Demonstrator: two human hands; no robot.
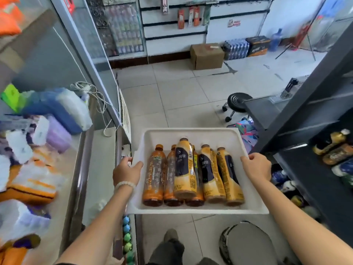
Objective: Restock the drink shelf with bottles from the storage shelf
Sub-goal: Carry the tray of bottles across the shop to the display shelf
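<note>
A white tray (193,133) is held level in front of me, above the tiled floor. Several drink bottles lie in it side by side: orange tea bottles (154,175) on the left and yellow-and-dark labelled bottles (211,174) on the right, one yellow bottle (185,165) resting on top of the others. My left hand (125,172) grips the tray's left rim, thumb over the edge. My right hand (257,167) grips the right rim. A dark shelf unit (313,119) on the right holds a few bottles (331,142) lying down.
A glass-door cooler (82,60) and a counter with packaged goods (38,146) are on the left. A black stool (237,104) stands ahead right, a cardboard box (207,56) and water packs (236,48) by the far wall. A round grey stool (246,243) is near my feet.
</note>
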